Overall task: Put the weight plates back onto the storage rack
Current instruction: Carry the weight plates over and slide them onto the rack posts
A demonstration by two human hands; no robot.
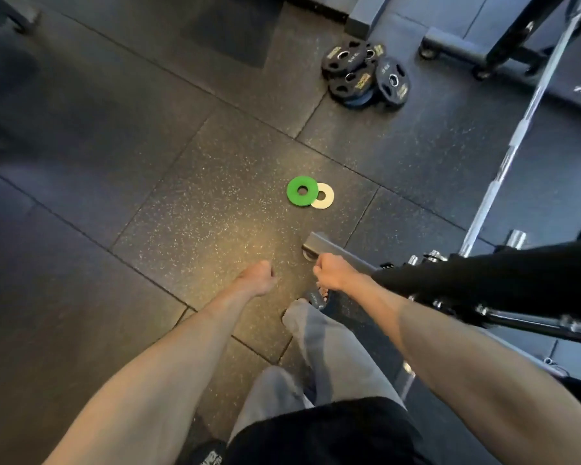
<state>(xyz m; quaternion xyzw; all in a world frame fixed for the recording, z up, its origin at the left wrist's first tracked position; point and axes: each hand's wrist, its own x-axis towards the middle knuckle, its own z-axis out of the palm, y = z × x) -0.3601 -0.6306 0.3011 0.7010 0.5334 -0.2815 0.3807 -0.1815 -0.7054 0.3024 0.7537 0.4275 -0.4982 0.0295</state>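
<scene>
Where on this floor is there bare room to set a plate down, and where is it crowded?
Bare: the speckled mat left of the green plate and ahead of the left hand; also the stretch from the white plate up to the black plate pile. Crowded: the right side, around the rack foot, barbell and right hand.

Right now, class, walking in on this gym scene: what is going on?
A person stands over the gym floor with both hands empty. The left hand and right hand have their fingers curled, and neither holds anything. A green plate lies on the floor, partly overlapping a white plate. A pile of black plates sits farther off. The storage rack is at the right. No plate is picked up yet.
</scene>
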